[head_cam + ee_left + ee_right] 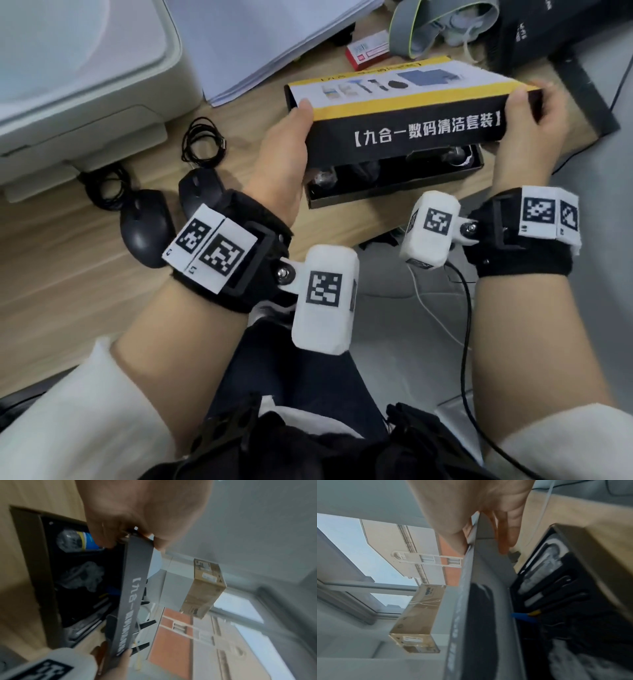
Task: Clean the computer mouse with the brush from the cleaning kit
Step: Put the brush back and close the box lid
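The cleaning kit's black-and-yellow lid point(404, 102) is lifted and tilted above its black tray point(394, 181), which lies on the wooden desk. My left hand point(287, 150) grips the lid's left end and my right hand point(534, 126) grips its right end. In the left wrist view the lid point(132, 595) hangs over the tray point(44, 566), where a small bottle point(77, 540) and wrapped tools lie. The right wrist view shows the lid point(481, 601) and slim tools point(556, 592) in the tray; I cannot tell which is the brush. Two black computer mice point(144, 226) point(198, 192) lie left of my left wrist.
A white printer point(75, 82) fills the far left, with a stack of paper point(260, 44) behind the kit. Black hair ties point(202, 140) lie near the mice. A red box point(366, 51) and dark equipment point(555, 34) sit at the back right. A black cable point(466, 342) hangs off the desk edge.
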### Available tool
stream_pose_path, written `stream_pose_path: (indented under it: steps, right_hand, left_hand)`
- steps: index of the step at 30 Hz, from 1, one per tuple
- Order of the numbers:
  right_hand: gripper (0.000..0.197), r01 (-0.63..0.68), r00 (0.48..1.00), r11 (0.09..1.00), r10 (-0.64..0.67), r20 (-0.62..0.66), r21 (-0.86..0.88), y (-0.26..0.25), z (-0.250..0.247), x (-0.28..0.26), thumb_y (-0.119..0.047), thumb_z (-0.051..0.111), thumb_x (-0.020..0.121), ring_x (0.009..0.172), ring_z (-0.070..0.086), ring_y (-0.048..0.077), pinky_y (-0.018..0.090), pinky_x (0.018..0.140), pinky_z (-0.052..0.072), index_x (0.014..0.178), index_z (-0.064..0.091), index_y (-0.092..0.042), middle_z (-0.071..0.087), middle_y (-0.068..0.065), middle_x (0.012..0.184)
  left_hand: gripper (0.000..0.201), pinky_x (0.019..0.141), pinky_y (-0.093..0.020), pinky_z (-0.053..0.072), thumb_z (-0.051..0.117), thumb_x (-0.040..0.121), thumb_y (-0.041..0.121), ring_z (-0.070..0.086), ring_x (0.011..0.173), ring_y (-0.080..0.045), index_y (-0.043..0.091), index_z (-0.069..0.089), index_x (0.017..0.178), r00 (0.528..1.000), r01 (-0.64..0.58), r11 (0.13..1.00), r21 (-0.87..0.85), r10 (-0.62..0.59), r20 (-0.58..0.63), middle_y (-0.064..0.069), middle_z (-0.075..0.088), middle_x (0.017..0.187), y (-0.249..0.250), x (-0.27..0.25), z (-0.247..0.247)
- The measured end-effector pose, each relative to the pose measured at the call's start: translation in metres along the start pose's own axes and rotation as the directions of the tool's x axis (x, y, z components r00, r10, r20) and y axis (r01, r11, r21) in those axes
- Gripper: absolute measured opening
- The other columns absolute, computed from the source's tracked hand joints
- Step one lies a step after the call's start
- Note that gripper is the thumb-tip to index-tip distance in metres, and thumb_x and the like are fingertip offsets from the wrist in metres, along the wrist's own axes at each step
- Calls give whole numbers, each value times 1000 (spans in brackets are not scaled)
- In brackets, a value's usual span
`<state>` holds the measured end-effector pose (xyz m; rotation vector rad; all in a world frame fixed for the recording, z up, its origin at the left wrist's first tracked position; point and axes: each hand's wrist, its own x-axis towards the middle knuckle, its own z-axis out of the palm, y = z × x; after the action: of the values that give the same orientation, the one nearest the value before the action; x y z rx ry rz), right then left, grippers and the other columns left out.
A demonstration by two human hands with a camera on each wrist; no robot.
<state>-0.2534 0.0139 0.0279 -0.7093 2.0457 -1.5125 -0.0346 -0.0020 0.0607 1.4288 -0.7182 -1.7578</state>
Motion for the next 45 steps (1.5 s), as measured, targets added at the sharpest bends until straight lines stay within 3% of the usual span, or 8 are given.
stream_pose_path:
  steps: [10, 15, 20, 29, 33, 36, 40, 45]
  right_hand:
    - [30, 39, 999, 999, -39, -5, 5, -28, 10, 17, -48, 58, 58, 106, 62, 18, 41, 94, 52, 85, 55, -35, 61, -2, 105]
    - [37, 27, 999, 1000, -28, 25, 10, -38, 10, 18, -39, 58, 67, 108, 60, 17, 36, 90, 55, 102, 53, -27, 58, 0, 113]
    - [28, 30, 999, 999, -30, 21, -27, -39, 11, 19, -38, 57, 72, 105, 62, 16, 35, 83, 58, 98, 55, -29, 60, 3, 118]
    - [26, -85, 995, 991, 79, -61, -100, 31, -1, -14, -24, 50, 85, 84, 56, 1, 23, 84, 47, 102, 67, -14, 62, -2, 94]
    - [24, -78, 996, 981, 67, -67, -179, 62, -4, -26, -22, 47, 94, 52, 43, -24, 5, 65, 36, 95, 65, -6, 57, -13, 78]
    - [21, -81, 995, 966, 64, -74, -245, 65, -7, -26, -23, 49, 92, 45, 41, -16, 8, 60, 34, 74, 57, -15, 50, -27, 46]
    - [36, -73, 997, 930, 59, -49, -359, 64, -15, -19, -38, 52, 87, 67, 51, -3, 21, 72, 40, 96, 70, -8, 59, -4, 80]
    - [60, -100, 994, 882, 71, -80, -461, 61, -17, -15, -56, 52, 66, 76, 61, 46, 55, 76, 53, 78, 65, 1, 55, 14, 65]
  left_hand:
    - [26, 37, -20, 48, 49, 93, 12, 56, 33, -14, 5, 47, 69, 998, 35, 936, -351, -50, -35, -3, 57, 40, 39, -4, 2]
    - [17, 37, -19, 47, 57, 89, 11, 58, 34, -14, 3, 50, 75, 997, 26, 936, -351, -50, -60, -10, 55, 71, 47, -5, 0]
    - [19, 39, -18, 47, 57, 89, 13, 59, 38, -14, 4, 52, 74, 996, 23, 951, -309, -48, -72, -4, 60, 45, 45, 1, -4]
    - [16, 55, -1, 44, 44, 95, 11, 58, 58, 12, 13, 60, 98, 997, 50, 973, 225, -34, -72, 9, 60, 88, -32, 8, -22]
    - [41, 93, -37, 46, 55, 89, 29, 53, 94, -18, 14, 44, 126, 984, 79, 936, 344, -18, -176, -3, 53, 111, -61, 13, -33]
    - [34, 90, -45, 49, 58, 86, 36, 55, 90, -22, 13, 47, 108, 982, 105, 932, 347, -41, -185, -6, 57, 103, -68, 19, -36]
    - [29, 70, -33, 54, 60, 84, 39, 57, 78, -19, 12, 53, 93, 984, 114, 927, 357, -56, -167, -2, 58, 88, -70, 25, -40]
    - [22, 68, -31, 57, 59, 87, 33, 57, 71, -18, 14, 48, 82, 987, 149, 924, 353, -116, -112, -3, 56, 81, -65, 25, -42]
